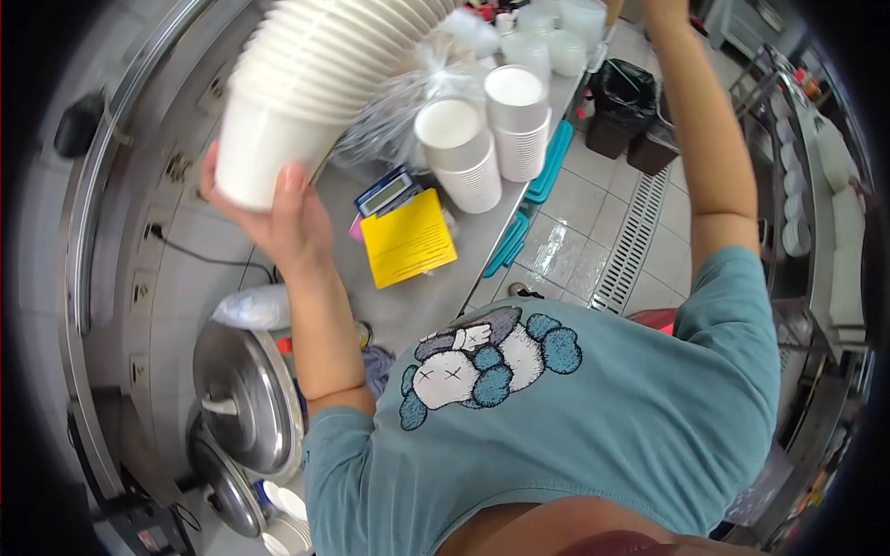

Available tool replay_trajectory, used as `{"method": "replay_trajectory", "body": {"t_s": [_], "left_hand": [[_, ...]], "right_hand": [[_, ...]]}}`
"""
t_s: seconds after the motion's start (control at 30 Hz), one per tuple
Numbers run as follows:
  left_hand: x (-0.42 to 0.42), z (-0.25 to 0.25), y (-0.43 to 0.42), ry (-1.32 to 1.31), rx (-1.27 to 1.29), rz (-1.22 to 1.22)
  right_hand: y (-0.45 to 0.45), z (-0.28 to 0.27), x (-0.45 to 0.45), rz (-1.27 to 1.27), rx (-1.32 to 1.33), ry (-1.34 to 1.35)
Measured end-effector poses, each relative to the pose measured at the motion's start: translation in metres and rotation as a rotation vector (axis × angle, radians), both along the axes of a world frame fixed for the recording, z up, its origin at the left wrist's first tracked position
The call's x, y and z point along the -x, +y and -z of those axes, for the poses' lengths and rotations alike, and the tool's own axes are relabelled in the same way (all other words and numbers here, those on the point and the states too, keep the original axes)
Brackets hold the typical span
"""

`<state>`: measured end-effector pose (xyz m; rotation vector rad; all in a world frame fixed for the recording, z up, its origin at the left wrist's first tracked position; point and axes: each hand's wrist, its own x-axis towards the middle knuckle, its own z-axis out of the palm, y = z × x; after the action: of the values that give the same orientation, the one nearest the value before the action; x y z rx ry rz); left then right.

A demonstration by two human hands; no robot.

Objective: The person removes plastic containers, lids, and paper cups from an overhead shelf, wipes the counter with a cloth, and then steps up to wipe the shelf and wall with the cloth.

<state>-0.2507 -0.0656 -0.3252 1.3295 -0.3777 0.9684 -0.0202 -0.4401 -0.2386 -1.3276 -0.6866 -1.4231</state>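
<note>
My left hand (pixel 278 208) is closed around the lower end of a long, curving stack of white cups (pixel 287 120), its thumb pressed on the near side. The stack rises out of the top of the view. Two more stacks of white cups, one nearer (pixel 459 153) and one farther (pixel 516 120), stand upside down on the metal counter (pixel 343 255). A yellow card (pixel 408 239) lies beside them, by a blue device with a display (pixel 387 193). My right arm reaches up to the top edge, where my right hand (pixel 664 9) is mostly cut off; its fingers are hidden.
Clear plastic bags (pixel 394 120) and several translucent containers (pixel 556 46) sit farther along the counter. Large metal lids (pixel 246 398) are at lower left. Bins (pixel 623 97) stand on the tiled floor near a drain grate (pixel 635 236). Shelving (pixel 820 185) runs along the right.
</note>
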Motion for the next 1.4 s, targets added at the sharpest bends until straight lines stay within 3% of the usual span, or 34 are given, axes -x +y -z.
{"method": "replay_trajectory", "body": {"t_s": [0.1,0.17,0.23,0.3,0.4,0.6,0.7,0.77,0.87,0.9,1.0,1.07,1.13,1.17,1.23,1.3,1.4], "left_hand": [[-0.069,-0.008,-0.026,0.182,-0.034,0.187],[-0.116,-0.017,-0.039,0.278,-0.074,0.289],[-0.163,-0.032,-0.055,0.392,-0.304,0.376],[-0.204,-0.042,-0.075,0.396,-0.401,0.376],[-0.248,-0.054,-0.109,0.540,-0.740,0.331],[-0.319,-0.043,-0.176,0.615,-1.136,0.317],[-0.337,-0.030,-0.206,0.604,-1.268,0.286],[-0.366,-0.010,-0.217,0.463,-1.411,0.146],[-0.379,-0.009,-0.229,0.607,-1.352,0.139],[-0.380,-0.013,-0.231,0.699,-1.294,0.157],[-0.379,-0.026,-0.238,0.767,-1.175,0.225],[-0.373,-0.031,-0.244,0.860,-1.182,0.229],[-0.381,-0.015,-0.242,0.807,-1.221,0.205],[-0.386,-0.006,-0.240,0.765,-1.265,0.180],[-0.399,0.007,-0.245,0.809,-1.345,0.169],[-0.412,0.033,-0.247,0.598,-1.489,-0.034],[-0.424,0.054,-0.252,0.654,-1.516,-0.002]], "right_hand": [[-0.051,0.088,-0.024,0.374,-0.008,0.233],[-0.069,0.145,-0.041,0.509,-0.089,0.235],[-0.083,0.201,-0.053,0.657,-0.001,0.391],[-0.080,0.249,-0.056,0.578,-0.034,0.709],[-0.065,0.314,-0.060,0.548,-0.082,0.922],[-0.025,0.406,-0.083,0.510,-0.039,1.239],[-0.020,0.421,-0.096,0.501,0.127,1.318],[-0.023,0.411,-0.103,0.511,0.378,1.469],[-0.050,0.394,-0.116,0.589,0.578,1.562],[-0.059,0.392,-0.117,0.591,0.588,1.560],[-0.078,0.387,-0.119,0.523,0.291,1.646],[-0.074,0.393,-0.115,0.579,0.397,1.604],[-0.069,0.404,-0.115,0.677,0.658,1.499],[-0.066,0.410,-0.117,0.676,0.661,1.501],[-0.066,0.426,-0.132,0.840,1.051,1.325],[-0.071,0.422,-0.132,0.872,1.060,1.248],[-0.085,0.382,-0.120,0.807,0.998,1.304]]}}
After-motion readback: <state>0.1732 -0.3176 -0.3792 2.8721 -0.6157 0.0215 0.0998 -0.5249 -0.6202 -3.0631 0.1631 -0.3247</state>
